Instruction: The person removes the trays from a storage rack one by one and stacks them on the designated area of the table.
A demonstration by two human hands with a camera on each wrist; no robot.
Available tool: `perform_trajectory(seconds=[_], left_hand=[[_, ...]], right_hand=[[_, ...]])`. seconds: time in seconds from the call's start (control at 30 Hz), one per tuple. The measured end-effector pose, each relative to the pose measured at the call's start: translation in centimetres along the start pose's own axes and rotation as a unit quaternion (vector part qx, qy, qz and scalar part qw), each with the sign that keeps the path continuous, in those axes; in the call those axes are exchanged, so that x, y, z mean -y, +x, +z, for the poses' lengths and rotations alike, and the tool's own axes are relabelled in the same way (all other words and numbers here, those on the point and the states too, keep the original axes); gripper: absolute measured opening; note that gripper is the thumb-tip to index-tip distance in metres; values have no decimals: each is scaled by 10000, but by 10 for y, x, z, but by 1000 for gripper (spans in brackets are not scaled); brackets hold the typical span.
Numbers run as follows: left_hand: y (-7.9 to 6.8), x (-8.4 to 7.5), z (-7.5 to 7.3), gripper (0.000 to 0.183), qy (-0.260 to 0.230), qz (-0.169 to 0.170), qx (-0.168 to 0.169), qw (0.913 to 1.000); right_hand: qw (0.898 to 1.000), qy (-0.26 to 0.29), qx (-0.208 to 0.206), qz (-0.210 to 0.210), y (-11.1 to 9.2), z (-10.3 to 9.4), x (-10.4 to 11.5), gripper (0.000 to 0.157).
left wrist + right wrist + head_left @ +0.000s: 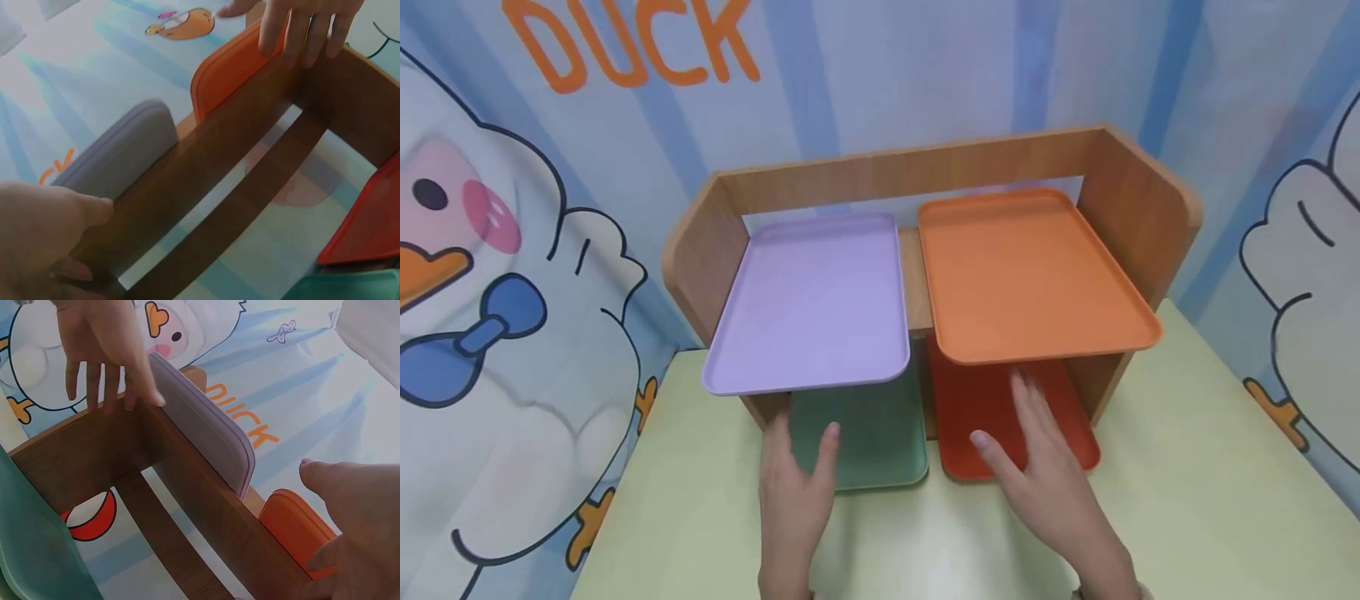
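Note:
A wooden two-level shelf (917, 179) holds a purple tray (820, 300) and an orange tray (1037, 275) on top, with a green tray (865, 442) and a red tray (977, 425) below. My left hand (796, 492) is in front of the shelf's left side, thumb raised, fingertips partly hidden near the purple tray's front edge. Beneath the orange tray's front edge, in front of the red tray, reaches my right hand (1048, 483) with fingers extended. Both hands also appear in the left wrist view, the left hand (44, 228) nearest that camera. Neither hand holds anything.
The shelf stands on a pale green tabletop (677, 500). Behind and beside it hangs a blue striped cloth (917, 75) printed with ducks and orange lettering. Wooden side panels (1138, 208) rise beside the upper trays.

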State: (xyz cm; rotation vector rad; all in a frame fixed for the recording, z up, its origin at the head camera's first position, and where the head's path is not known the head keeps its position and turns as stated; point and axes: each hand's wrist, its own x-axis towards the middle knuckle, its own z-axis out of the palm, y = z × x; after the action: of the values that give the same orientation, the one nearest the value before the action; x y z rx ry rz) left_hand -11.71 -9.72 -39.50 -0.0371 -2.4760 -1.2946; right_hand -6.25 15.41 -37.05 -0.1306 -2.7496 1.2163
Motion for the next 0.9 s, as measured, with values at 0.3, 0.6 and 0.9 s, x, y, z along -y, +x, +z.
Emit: perform_trajectory(seconds=[0.3, 0.6, 0.9], left_hand=[[19, 18, -9, 55, -474, -921, -769, 9916], [19, 38, -22, 56, -546, -1072, -1038, 9873], [37, 48, -9, 55, -1184, -597, -1490, 9799]], right_hand=[[9985, 378, 25, 403, 1, -7, -1, 91], [9974, 608, -71, 388, -6, 3, 4, 87], [9949, 926, -396, 13, -6, -9, 0, 75]])
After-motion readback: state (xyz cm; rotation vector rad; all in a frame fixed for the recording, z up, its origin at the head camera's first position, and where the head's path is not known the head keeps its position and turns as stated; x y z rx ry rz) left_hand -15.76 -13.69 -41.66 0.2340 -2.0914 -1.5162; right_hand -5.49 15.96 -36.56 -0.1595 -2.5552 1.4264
